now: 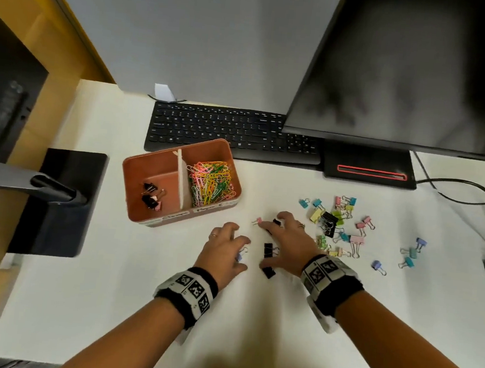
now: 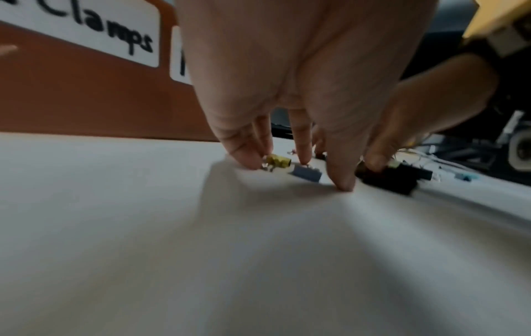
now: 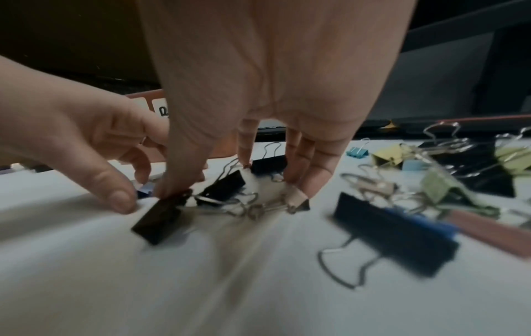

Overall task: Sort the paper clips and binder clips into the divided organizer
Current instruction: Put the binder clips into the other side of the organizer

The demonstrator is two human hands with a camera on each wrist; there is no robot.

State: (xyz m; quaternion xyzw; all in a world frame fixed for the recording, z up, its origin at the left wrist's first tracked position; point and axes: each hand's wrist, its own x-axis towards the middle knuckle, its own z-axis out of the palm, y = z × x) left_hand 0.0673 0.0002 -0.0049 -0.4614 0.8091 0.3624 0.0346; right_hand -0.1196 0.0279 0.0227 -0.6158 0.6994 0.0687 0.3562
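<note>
The orange-brown organizer (image 1: 136,171) holds black binder clips (image 1: 150,196) in its left compartment and coloured paper clips (image 1: 210,182) in its right. My left hand (image 1: 238,251) (image 2: 301,168) stands with its fingertips on the table around a small blue binder clip (image 2: 306,174) and a yellow one (image 2: 277,160). My right hand (image 1: 271,245) (image 3: 229,181) is spread over several black binder clips (image 1: 268,249). Its thumb presses on one black clip (image 3: 161,218), and a pink clip (image 1: 258,221) lies at its fingertips.
Several loose pastel and black binder clips (image 1: 337,221) are scattered to the right of my hands. A keyboard (image 1: 231,133) and a monitor base (image 1: 368,170) lie behind, with a second stand (image 1: 55,202) at the left. White table (image 1: 166,309) spreads in front.
</note>
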